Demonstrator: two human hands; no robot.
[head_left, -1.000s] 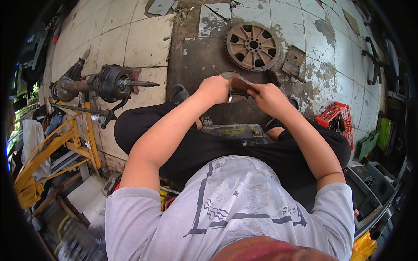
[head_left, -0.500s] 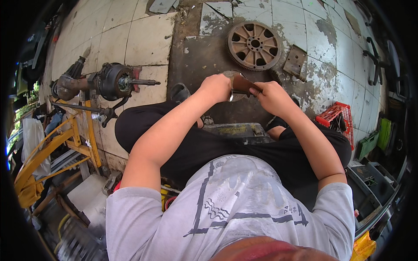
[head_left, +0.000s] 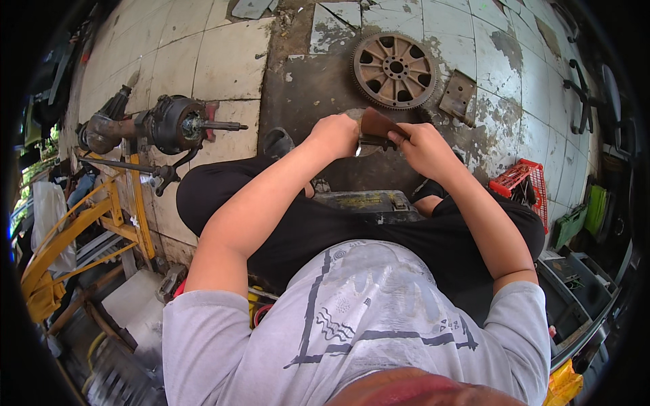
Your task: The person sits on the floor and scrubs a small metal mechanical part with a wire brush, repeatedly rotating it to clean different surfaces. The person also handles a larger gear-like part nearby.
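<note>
My left hand (head_left: 335, 137) is closed round the left side of a round, pale metal part (head_left: 369, 149) with a shiny edge; most of it is hidden. A thin brown sheet (head_left: 380, 124), bent and looking like sandpaper, stands up over that part. My right hand (head_left: 421, 145) pinches the sheet's right end between thumb and fingers. Both hands are in front of my knees, above the dark floor. Just beyond them a rusty flywheel (head_left: 395, 70) with a toothed rim lies flat, and a rusty metal plate (head_left: 458, 97) is to its right.
On the left, a greasy axle assembly (head_left: 172, 126) with a protruding shaft stands by a yellow metal frame (head_left: 139, 210). A dark case (head_left: 365, 201) sits between my legs. At the right are a red plastic basket (head_left: 535, 183) and a grey tool tray (head_left: 582, 284).
The brown sheet has tipped up and shows more of its face. My right hand has shifted very slightly; my left hand stays nearly in place.
</note>
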